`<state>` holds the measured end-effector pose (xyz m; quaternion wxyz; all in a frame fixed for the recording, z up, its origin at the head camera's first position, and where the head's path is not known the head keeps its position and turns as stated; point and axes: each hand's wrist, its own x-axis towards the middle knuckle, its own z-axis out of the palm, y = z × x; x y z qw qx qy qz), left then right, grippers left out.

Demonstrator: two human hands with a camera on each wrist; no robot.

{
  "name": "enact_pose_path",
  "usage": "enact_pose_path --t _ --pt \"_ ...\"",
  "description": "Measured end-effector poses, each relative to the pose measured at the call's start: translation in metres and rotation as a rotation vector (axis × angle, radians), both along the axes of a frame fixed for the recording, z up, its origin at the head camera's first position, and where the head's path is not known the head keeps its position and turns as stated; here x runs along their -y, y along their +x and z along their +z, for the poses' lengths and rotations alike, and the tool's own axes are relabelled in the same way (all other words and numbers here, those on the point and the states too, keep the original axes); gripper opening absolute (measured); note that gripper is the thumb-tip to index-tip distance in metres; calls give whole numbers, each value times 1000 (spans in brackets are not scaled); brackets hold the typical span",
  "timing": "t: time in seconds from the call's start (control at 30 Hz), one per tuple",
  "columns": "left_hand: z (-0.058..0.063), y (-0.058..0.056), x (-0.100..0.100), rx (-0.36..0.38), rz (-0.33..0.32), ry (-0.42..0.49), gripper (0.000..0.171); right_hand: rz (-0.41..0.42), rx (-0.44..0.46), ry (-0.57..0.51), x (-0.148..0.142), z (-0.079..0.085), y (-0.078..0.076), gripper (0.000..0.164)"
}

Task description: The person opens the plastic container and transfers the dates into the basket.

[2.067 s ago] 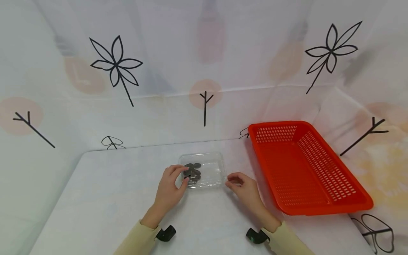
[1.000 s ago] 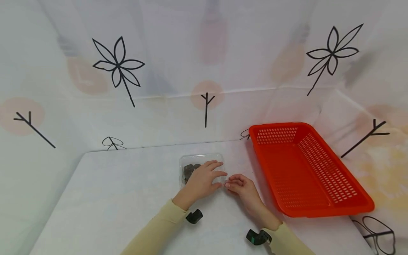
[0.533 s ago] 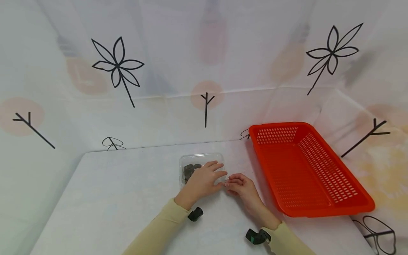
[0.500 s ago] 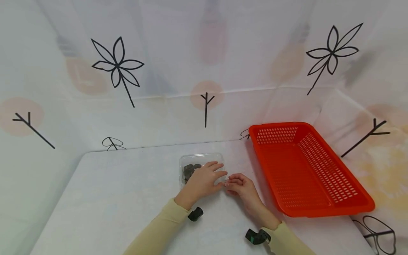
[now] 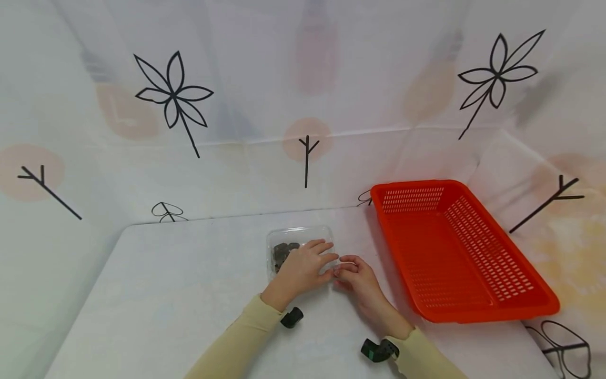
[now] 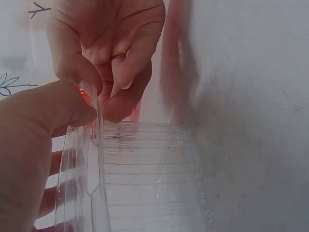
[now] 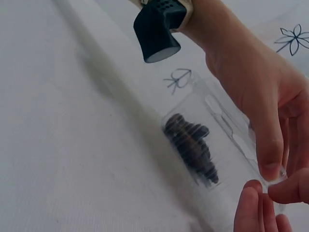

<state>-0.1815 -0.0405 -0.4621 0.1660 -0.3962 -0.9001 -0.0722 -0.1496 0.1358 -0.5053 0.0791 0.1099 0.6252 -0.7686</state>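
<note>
A clear plastic lidded box (image 5: pixel 303 229) lies on the table, with several dark, oval pieces (image 5: pixel 280 251) in its left part; their kind is unclear. My left hand (image 5: pixel 302 268) reaches across the box and covers much of it. In the left wrist view, its thumb presses the rim of the box (image 6: pixel 145 179), while its fingers show through the plastic on the other side. At the near right corner, my right hand (image 5: pixel 362 281) pinches the edge between thumb and fingers. Both thumbs nearly meet there. The dark pieces (image 7: pixel 190 150) show through the plastic in the right wrist view.
To the right stands a red plastic basket (image 5: pixel 437 252) with slotted sides, close to my right hand. White cloth covers the table (image 5: pixel 180 284). Behind it hangs a backdrop (image 5: pixel 255 105) printed with leaves and twigs. Each wrist bears a black camera (image 5: pixel 379 350).
My left hand has moved from the box's left end across to its right corner, then stayed nearly still. My right hand has kept to that corner, shifting only slightly.
</note>
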Motion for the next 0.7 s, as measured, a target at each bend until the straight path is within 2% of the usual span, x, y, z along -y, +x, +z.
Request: enact_pose_path --t 0.23,0.43,0.7 --pt "1 -1 1 47 -3 10 31 -27 71 -67 5 2 0 13" --pt "1 -1 1 54 -25 -13 32 -22 69 -61 5 1 2 10" --pt "9 -5 8 181 -74 -27 36 -26 41 -76 8 -1 2 10"
